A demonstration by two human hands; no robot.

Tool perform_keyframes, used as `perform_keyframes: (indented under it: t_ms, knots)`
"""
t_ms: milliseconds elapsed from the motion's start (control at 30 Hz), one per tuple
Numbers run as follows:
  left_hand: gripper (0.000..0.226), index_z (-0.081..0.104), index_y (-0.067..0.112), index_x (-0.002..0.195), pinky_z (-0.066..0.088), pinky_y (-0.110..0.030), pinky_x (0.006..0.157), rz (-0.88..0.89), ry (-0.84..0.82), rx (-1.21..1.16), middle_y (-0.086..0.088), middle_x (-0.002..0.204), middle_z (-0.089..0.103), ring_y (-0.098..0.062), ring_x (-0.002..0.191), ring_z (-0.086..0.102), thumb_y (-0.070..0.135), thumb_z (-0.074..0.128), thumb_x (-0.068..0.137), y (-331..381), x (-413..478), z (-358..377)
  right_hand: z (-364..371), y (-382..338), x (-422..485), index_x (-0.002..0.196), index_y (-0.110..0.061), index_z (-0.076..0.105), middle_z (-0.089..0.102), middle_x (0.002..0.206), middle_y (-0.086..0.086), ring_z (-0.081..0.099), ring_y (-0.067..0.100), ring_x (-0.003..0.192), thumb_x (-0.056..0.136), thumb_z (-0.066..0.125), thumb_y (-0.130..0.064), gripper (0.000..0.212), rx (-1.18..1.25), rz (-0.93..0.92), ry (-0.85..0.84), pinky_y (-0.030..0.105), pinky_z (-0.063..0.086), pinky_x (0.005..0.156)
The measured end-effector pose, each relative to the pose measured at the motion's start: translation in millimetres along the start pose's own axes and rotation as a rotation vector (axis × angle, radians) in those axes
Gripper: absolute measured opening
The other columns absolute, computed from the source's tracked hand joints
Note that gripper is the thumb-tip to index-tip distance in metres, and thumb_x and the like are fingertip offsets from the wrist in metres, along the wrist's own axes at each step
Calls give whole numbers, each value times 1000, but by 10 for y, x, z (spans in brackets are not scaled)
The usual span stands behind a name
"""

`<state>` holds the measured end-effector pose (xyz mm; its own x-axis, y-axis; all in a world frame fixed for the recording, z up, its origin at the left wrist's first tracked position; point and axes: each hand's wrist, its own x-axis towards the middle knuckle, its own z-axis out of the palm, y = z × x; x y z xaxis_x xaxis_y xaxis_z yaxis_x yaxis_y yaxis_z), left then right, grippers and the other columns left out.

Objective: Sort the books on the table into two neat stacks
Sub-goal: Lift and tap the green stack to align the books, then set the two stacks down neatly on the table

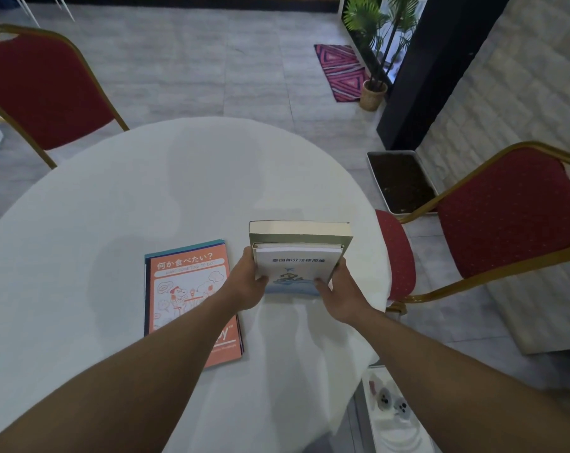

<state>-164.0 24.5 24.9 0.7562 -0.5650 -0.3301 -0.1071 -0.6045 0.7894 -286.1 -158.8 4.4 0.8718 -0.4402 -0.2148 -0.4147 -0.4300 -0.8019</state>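
On the round white table [179, 178] lie two groups of books. At the left is a flat stack topped by an orange book [187, 286] with a cartoon dog, with blue covers showing under its edges. To its right a small white book [295, 266] with a blue drawing lies on a thick olive-green book [298, 232]. My left hand [246, 277] grips the left side of the white book. My right hand [337, 294] grips its right side. My left forearm hides the orange book's lower right part.
A red chair [42, 89] with a gold frame stands at the far left, another red chair [506, 207] at the right close to the table's edge. A tray of soil [401, 181], a potted plant [373, 93] and a pink mat [341, 70] are on the floor beyond.
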Motion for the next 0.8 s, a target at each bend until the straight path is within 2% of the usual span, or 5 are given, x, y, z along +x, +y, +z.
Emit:
perform_keyframes:
  t_ms: [233,400,567,667,800]
  knots:
    - [33,49,17,123,55,-35,86,-106,-5,-190,-3,118,62,-18,104,62,8,56,92,88,26,-75,-136,-100,16,135,-25,37,57,126,-9,55,8,116,99,55,-24,40,172,20,-26,27,43,98]
    - [18,62,10,108,55,-25,64,-272,-31,-383,-8,109,71,-14,83,68,5,50,96,116,39,42,-80,-117,76,126,-12,44,59,124,4,58,23,115,101,47,-34,34,167,234,-4,44,48,98]
    - [27,61,0,116,54,-39,92,-298,-37,-120,-16,120,65,-32,107,64,13,49,95,-42,32,186,94,37,11,130,-3,44,51,132,15,53,30,119,101,46,-35,43,88,402,-52,47,45,102]
    - [29,60,-6,107,48,-32,82,-320,-18,42,-25,120,61,-39,111,60,19,50,96,-131,42,276,189,113,18,132,3,44,45,135,22,52,37,121,100,47,-38,52,-9,462,-31,48,43,102]
    - [38,59,-6,116,51,-40,95,-355,-87,211,-28,128,53,-40,114,59,25,47,98,-240,56,373,271,187,40,134,3,44,42,136,25,47,39,124,99,47,-38,54,-129,474,-10,44,41,103]
